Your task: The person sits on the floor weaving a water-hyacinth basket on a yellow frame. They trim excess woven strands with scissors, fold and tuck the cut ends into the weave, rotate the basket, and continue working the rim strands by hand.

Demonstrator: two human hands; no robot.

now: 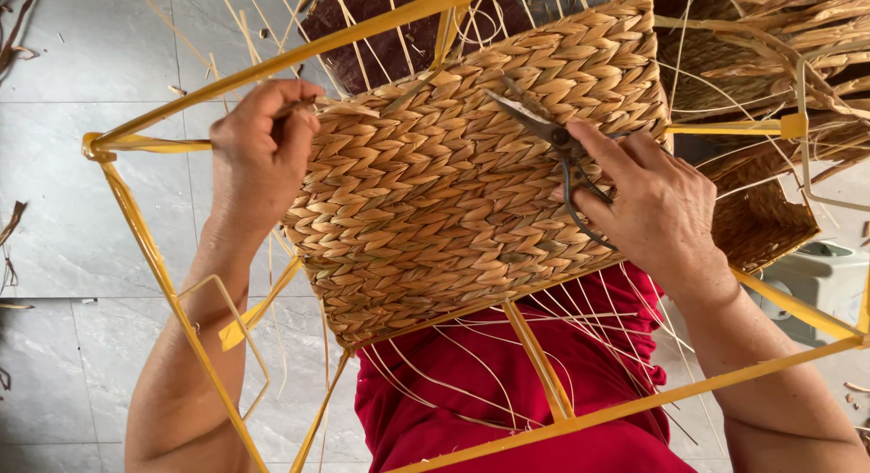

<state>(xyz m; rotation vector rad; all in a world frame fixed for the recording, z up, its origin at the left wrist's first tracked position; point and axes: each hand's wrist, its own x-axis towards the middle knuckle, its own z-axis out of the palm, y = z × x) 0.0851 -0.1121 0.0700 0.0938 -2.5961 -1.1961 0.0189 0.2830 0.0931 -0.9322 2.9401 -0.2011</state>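
Two hands on the woven panel [453, 174]: left hand [263, 147] closed on its edge, right hand [657, 210] gripping scissors [557, 151].

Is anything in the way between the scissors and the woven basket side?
Nothing visible. The right hand holds the scissors with their blades right against the woven panel, while the left hand grips its edge.

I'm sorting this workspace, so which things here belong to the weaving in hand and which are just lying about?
In use: woven panel, yellow frame, scissors in right hand, left hand at panel edge.

Lying about: other baskets, loose straw scraps on the tiled floor.
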